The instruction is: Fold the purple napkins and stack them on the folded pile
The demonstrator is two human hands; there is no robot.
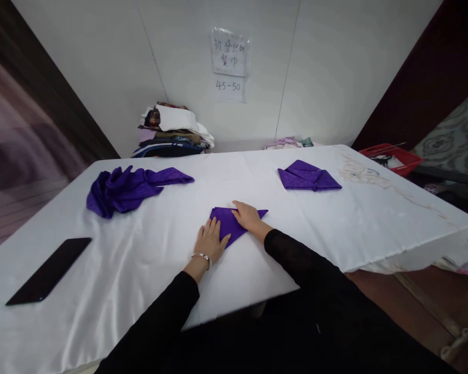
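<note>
The left hand [211,244] lies flat, fingers spread, on a folded purple cloth [228,222], mid-bench [159,228]. The right hand [250,217] contacts its far edge; grip cannot be determined. Crumpled cloth [119,191]: ten o'clock. Second folded cloth [304,179]: two o'clock.

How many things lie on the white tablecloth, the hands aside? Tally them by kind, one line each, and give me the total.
Folded purple cloths: 2
Crumpled purple heap: 1
Flat dark slab: 1
Total: 4
</note>
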